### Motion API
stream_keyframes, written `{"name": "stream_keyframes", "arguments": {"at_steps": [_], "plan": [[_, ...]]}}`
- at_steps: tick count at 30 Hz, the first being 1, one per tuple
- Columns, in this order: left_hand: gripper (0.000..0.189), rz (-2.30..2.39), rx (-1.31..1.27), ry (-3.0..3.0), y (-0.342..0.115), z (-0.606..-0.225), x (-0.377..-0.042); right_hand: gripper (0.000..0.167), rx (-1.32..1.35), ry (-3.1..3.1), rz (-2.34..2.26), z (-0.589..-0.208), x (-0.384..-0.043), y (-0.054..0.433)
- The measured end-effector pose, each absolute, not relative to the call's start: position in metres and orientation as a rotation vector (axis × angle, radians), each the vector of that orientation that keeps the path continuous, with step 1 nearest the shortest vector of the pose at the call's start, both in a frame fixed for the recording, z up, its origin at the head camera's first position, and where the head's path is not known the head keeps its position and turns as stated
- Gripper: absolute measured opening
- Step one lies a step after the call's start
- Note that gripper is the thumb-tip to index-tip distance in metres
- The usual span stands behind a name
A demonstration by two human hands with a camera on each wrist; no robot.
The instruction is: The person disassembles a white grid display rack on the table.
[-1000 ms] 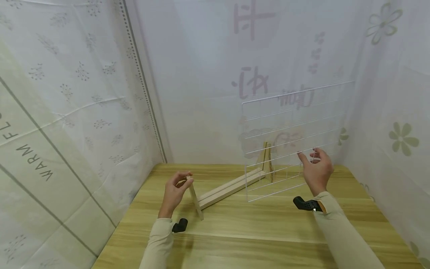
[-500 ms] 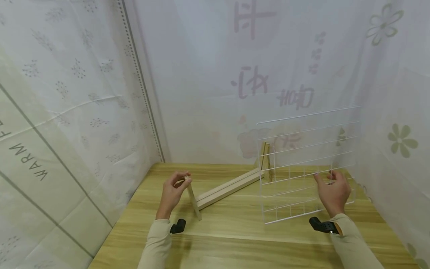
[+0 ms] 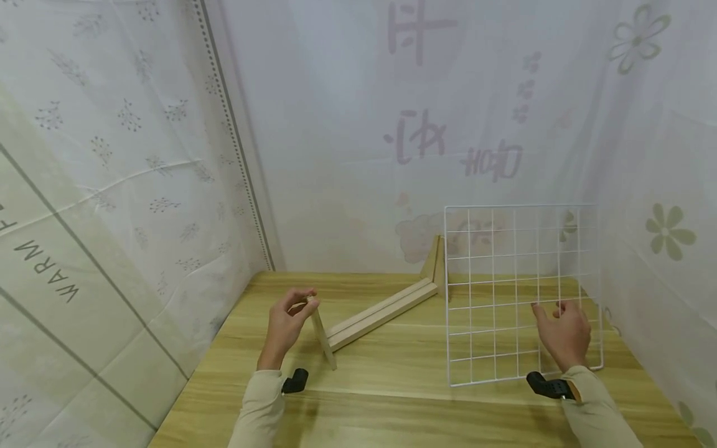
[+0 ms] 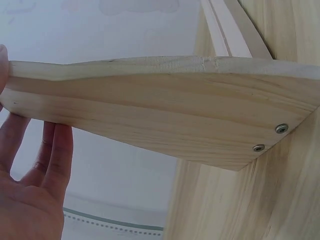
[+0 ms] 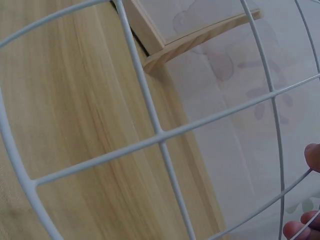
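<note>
My left hand (image 3: 284, 326) pinches the upper tip of the near end board (image 4: 150, 105) of a wooden stand (image 3: 383, 316). Two screw heads (image 4: 281, 128) show near that board's lower edge in the left wrist view. The stand's long grooved base runs diagonally to a second end board (image 3: 435, 267) at the back. My right hand (image 3: 564, 335) grips a white wire grid panel (image 3: 448, 311) by its inner wires, thumb and fingers either side. The panel is upright, to the right of the stand, overlapping its far end in the head view. Whether its lower edge touches the table I cannot tell.
The wood-grain table (image 3: 392, 417) is enclosed by printed cloth: a left curtain (image 3: 123, 186), a back curtain (image 3: 336, 124) and a right curtain (image 3: 661, 162). A black wrist camera (image 3: 295, 381) is on the left wrist, another black camera (image 3: 546, 386) on the right.
The grid panel has moved down and to the right with my right hand and turned to face me more squarely. My left hand keeps its hold on the end board, nearly still.
</note>
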State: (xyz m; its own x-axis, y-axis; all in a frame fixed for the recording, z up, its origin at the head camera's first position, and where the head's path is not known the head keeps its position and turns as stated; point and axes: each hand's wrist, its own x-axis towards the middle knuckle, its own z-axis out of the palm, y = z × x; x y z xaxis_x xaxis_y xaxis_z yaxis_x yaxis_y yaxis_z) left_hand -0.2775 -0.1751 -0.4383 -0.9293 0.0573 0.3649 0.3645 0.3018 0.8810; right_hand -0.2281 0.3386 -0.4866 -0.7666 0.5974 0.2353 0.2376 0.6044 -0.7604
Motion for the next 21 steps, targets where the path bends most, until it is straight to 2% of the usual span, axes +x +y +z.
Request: {"name": "stream_keyframes", "arguments": {"at_steps": [12,21], "plan": [[0.027,-1.650,-0.349,-2.319,-0.176,-0.439,-0.272,0.071,-0.635,-2.606,0.892,-0.495,-0.226,0.343],[0.024,-1.603,-0.374,-2.294,-0.175,-0.440,-0.271,0.064,-0.528,-2.689,0.690,-0.504,-0.221,0.348]]}}
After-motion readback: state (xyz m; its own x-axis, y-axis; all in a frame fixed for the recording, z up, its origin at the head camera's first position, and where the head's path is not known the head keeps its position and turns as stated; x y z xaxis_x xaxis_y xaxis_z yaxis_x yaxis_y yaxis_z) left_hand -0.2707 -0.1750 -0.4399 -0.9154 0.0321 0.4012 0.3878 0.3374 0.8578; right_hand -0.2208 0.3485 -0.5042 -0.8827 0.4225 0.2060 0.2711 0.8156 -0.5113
